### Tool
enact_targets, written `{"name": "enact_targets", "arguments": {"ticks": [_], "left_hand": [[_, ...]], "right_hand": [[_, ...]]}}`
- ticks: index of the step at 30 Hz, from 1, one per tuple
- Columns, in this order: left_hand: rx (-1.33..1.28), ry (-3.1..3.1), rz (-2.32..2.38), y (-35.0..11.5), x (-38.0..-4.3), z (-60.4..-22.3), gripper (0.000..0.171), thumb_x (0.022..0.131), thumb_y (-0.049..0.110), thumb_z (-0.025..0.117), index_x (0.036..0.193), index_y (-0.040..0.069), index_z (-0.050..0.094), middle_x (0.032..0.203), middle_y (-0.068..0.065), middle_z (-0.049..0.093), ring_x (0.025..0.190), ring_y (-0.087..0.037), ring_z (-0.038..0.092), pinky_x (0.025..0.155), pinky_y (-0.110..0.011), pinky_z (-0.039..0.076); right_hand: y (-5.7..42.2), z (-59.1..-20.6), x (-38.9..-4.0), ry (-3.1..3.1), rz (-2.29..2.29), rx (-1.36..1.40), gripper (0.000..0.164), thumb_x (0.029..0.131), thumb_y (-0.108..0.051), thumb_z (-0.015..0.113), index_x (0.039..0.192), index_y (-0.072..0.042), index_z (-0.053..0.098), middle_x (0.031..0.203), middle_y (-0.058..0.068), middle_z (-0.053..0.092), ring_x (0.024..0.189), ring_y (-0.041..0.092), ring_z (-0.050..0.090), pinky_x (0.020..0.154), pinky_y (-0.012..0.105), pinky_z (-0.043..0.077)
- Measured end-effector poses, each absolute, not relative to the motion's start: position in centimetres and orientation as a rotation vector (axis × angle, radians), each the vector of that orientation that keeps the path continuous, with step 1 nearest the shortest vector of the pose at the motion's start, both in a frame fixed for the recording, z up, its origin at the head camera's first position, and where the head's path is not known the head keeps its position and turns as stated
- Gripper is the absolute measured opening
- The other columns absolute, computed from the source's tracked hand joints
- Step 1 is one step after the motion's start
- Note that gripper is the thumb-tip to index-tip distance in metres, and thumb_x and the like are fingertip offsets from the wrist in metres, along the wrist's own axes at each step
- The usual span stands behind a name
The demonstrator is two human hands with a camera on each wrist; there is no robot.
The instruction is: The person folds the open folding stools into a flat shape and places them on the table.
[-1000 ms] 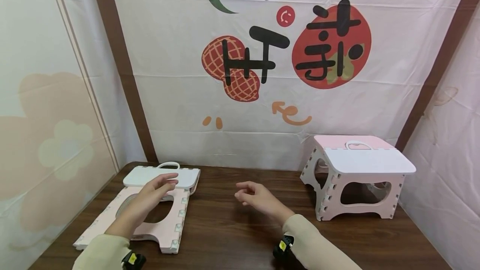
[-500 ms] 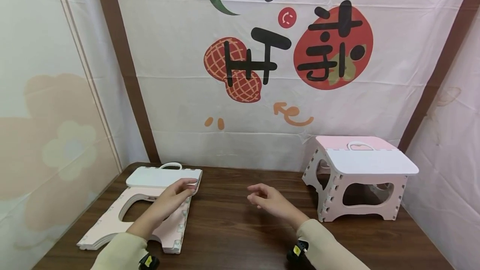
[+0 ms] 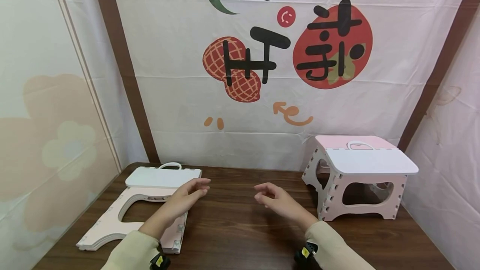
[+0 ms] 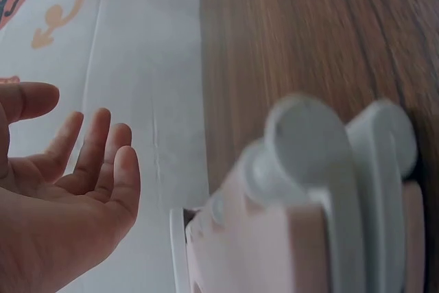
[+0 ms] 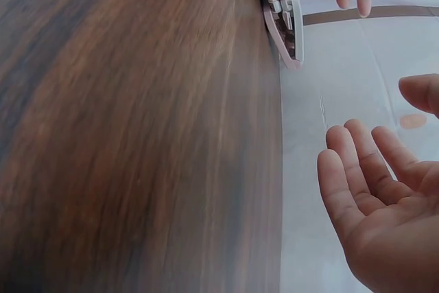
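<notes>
A folded pink-and-white stool (image 3: 108, 224) lies flat at the left of the wooden table, its white handle (image 3: 170, 164) toward the back. My left hand (image 3: 178, 203) hovers over its right side, fingers relaxed and holding nothing; the forearm hides part of the stool. In the left wrist view the folded stool's hinged edge (image 4: 305, 149) shows close up beside the hand. Above the middle of the table is my right hand (image 3: 283, 205), likewise loosely bent with nothing in it. Farther right stands an unfolded pink-and-white stool (image 3: 371, 161), upright on its legs and apart from the right hand.
The dark wooden table (image 3: 232, 236) runs between the two stools. Behind it hangs a white printed cloth (image 3: 180, 107), with more cloth at the left and right sides.
Both hands have moved to the right, the left one from over the folded stool's middle to its right side. Neither stool has moved on the table.
</notes>
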State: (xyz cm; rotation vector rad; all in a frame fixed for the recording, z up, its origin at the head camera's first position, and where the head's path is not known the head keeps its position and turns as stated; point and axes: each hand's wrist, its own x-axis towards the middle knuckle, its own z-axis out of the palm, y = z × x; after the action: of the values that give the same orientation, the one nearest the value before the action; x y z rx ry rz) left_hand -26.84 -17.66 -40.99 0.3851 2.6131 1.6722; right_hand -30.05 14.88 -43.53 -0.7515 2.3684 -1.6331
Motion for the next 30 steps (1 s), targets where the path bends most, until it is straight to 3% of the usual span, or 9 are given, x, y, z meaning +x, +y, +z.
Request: {"name": "enact_targets", "arguments": {"ticks": [9, 17, 25, 30], "left_hand": [[0.411, 2.556, 1.713, -16.7, -26.6, -40.8, 0.037, 0.105, 0.022, 0.056, 0.140, 0.010, 0.054, 0.128, -0.008, 0.061, 0.122, -0.030, 0.056, 0.100, -0.052, 0.044], [0.541, 2.493, 1.742, -15.3, -26.5, -40.5, 0.038, 0.106, 0.019, 0.053, 0.141, 0.005, 0.051, 0.131, -0.013, 0.059, 0.124, -0.033, 0.055, 0.100, -0.052, 0.045], [0.558, 2.473, 1.770, -14.1, -26.5, -40.5, 0.036, 0.105, 0.018, 0.054, 0.139, 0.006, 0.054, 0.127, -0.009, 0.061, 0.122, -0.034, 0.056, 0.093, -0.043, 0.049], [0.579, 2.467, 1.775, -13.3, -26.2, -39.9, 0.036, 0.105, 0.020, 0.055, 0.138, 0.008, 0.055, 0.128, -0.009, 0.061, 0.119, -0.029, 0.057, 0.093, -0.043, 0.048]], "right_hand": [[15.9, -43.4, -29.7, 2.367, -1.621, -0.744, 0.041, 0.102, -0.028, 0.061, 0.134, -0.003, 0.056, 0.113, 0.010, 0.063, 0.112, 0.034, 0.062, 0.091, 0.053, 0.051], [17.0, -42.7, -29.3, 2.417, -1.608, -0.734, 0.040, 0.102, -0.029, 0.062, 0.134, -0.005, 0.057, 0.116, 0.014, 0.063, 0.114, 0.043, 0.059, 0.092, 0.055, 0.050], [18.1, -42.2, -28.7, 2.452, -1.590, -0.720, 0.041, 0.102, -0.030, 0.061, 0.135, -0.006, 0.056, 0.119, 0.014, 0.063, 0.113, 0.036, 0.061, 0.091, 0.052, 0.051], [19.0, -41.5, -28.3, 2.496, -1.584, -0.706, 0.041, 0.102, -0.031, 0.060, 0.135, -0.008, 0.056, 0.119, 0.010, 0.065, 0.111, 0.033, 0.062, 0.090, 0.048, 0.053]]}}
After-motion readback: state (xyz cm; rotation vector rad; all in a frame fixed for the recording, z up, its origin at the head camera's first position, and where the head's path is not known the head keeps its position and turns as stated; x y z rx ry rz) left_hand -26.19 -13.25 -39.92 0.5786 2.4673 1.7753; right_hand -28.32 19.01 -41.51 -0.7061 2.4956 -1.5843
